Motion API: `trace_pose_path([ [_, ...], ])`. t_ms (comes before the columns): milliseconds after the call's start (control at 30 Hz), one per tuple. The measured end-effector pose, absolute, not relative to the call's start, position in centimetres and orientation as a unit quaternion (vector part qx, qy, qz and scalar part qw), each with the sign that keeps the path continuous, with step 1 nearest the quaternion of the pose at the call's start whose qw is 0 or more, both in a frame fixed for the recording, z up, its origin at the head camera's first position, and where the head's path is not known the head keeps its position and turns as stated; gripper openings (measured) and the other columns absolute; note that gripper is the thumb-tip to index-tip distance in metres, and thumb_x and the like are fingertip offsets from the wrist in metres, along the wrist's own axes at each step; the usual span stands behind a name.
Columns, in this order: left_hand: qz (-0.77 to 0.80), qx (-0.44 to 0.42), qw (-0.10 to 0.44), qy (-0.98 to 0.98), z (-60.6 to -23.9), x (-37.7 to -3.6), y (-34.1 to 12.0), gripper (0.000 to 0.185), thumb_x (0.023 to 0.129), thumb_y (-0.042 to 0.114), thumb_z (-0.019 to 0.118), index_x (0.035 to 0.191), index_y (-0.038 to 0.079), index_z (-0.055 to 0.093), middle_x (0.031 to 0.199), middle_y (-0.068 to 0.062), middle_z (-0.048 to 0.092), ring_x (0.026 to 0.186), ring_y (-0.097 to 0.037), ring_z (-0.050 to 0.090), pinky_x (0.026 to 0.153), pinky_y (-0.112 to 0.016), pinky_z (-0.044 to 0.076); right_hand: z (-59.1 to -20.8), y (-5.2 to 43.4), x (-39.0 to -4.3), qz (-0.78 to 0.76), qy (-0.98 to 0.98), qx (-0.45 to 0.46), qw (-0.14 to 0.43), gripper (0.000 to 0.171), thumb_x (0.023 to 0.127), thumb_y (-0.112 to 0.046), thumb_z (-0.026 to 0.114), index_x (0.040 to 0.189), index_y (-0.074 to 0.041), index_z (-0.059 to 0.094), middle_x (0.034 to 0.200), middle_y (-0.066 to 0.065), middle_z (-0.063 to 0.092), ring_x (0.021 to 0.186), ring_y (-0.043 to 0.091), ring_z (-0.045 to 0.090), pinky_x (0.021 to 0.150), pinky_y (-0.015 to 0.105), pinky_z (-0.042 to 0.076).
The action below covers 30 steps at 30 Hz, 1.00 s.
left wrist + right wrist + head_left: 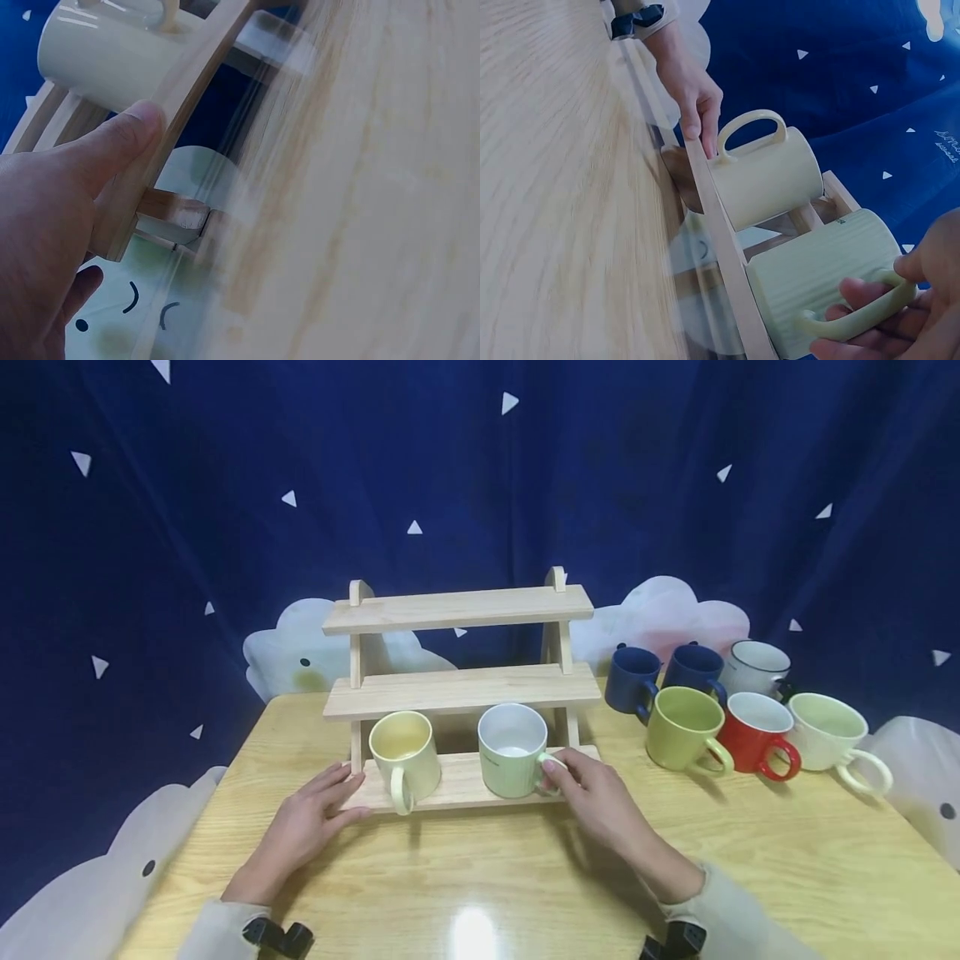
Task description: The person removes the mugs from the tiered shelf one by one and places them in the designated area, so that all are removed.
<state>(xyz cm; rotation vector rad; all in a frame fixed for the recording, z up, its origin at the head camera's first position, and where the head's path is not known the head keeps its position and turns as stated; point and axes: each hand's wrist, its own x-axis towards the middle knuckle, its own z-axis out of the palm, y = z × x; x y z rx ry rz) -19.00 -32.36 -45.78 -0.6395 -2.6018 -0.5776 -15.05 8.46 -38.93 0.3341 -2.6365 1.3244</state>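
A three-tier wooden shelf (461, 689) stands on the table. My left hand (303, 822) grips the left end of its bottom board (124, 217), thumb on the board and fingers around the end. Beside that hand a pale yellow mug (422, 770) sits upright on the bottom tier, handle toward me. To its right is a pale green mug (504, 772) with a ribbed side, upright at the bottom tier. My right hand (600, 802) holds this mug by its handle (862, 315), with the fingers curled through it.
On the table to the right stand two navy mugs (630, 681), a white mug with a dark rim (750, 672), an olive-green mug (678, 739), a red mug (746, 743) and a cream-green mug (817, 743). A dark blue curtain (450, 460) hangs behind.
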Motion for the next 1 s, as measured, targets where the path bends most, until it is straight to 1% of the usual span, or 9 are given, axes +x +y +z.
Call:
trace_pose_path([
  [100, -0.205, -0.228, 0.199, -0.931, -45.7, -19.0, -32.4, 0.058, 0.08, 0.041, 0.079, 0.128, 0.01, 0.066, 0.135, -0.016, 0.057, 0.127, -0.038, 0.05, 0.1, -0.058, 0.043, -39.0, 8.6, -15.1, 0.447, -0.881, 0.122, 0.094, 0.022, 0.102, -0.029, 0.055, 0.097, -0.013, 0.069, 0.079, -0.006, 0.067, 0.081, 0.013, 0.063, 0.076, 0.037, 0.051],
  [300, -0.205, -0.231, 0.195, -0.931, -45.6, -19.0, -32.2, 0.058, 0.081, 0.041, 0.078, 0.128, 0.009, 0.066, 0.136, -0.016, 0.057, 0.128, -0.038, 0.049, 0.101, -0.057, 0.042, -39.1, 9.4, -15.4, 0.466, -0.871, 0.118, 0.099, 0.019, 0.1, -0.024, 0.059, 0.102, -0.01, 0.07, 0.079, -0.006, 0.067, 0.081, 0.017, 0.065, 0.075, 0.035, 0.053],
  [400, -0.205, -0.23, 0.194, -0.931, -45.5, -19.0, -32.2, 0.058, 0.081, 0.04, 0.078, 0.128, 0.009, 0.066, 0.136, -0.016, 0.057, 0.128, -0.038, 0.049, 0.101, -0.057, 0.042, -39.0, 9.6, -15.5, 0.471, -0.869, 0.119, 0.097, 0.02, 0.099, -0.026, 0.06, 0.1, -0.009, 0.07, 0.08, -0.005, 0.067, 0.082, 0.018, 0.064, 0.074, 0.033, 0.052],
  [533, -0.201, -0.227, 0.189, -0.934, -45.4, -18.9, -32.2, 0.058, 0.081, 0.041, 0.078, 0.128, 0.01, 0.066, 0.136, -0.016, 0.057, 0.128, -0.037, 0.049, 0.101, -0.057, 0.043, -38.7, 10.0, -15.2, 0.477, -0.867, 0.115, 0.083, 0.022, 0.098, -0.03, 0.061, 0.094, -0.011, 0.07, 0.082, -0.005, 0.067, 0.082, 0.016, 0.06, 0.072, 0.03, 0.049],
  [667, -0.2, -0.227, 0.187, -0.935, -45.4, -18.9, -32.2, 0.058, 0.082, 0.041, 0.077, 0.129, 0.01, 0.065, 0.136, -0.016, 0.057, 0.128, -0.037, 0.049, 0.101, -0.058, 0.042, -37.9, 10.8, -14.5, 0.492, -0.861, 0.102, 0.079, 0.022, 0.098, -0.03, 0.061, 0.095, -0.011, 0.071, 0.085, -0.003, 0.067, 0.084, 0.016, 0.059, 0.072, 0.029, 0.049],
  [867, -0.197, -0.224, 0.187, -0.936, -45.5, -18.8, -32.3, 0.058, 0.082, 0.041, 0.077, 0.129, 0.009, 0.065, 0.136, -0.016, 0.057, 0.129, -0.037, 0.049, 0.102, -0.057, 0.042, -37.1, 12.4, -13.8, 0.499, -0.858, 0.093, 0.078, 0.024, 0.099, -0.028, 0.06, 0.098, -0.007, 0.07, 0.087, 0.0, 0.069, 0.087, 0.016, 0.062, 0.079, 0.03, 0.055],
  [1000, -0.198, -0.223, 0.186, -0.936, -45.6, -18.7, -32.3, 0.059, 0.082, 0.044, 0.076, 0.129, 0.01, 0.065, 0.137, -0.015, 0.057, 0.129, -0.037, 0.049, 0.102, -0.057, 0.041, -36.9, 13.8, -13.3, 0.515, -0.851, 0.074, 0.072, 0.03, 0.101, -0.03, 0.057, 0.103, -0.003, 0.068, 0.09, 0.006, 0.067, 0.089, 0.016, 0.064, 0.084, 0.035, 0.057],
])
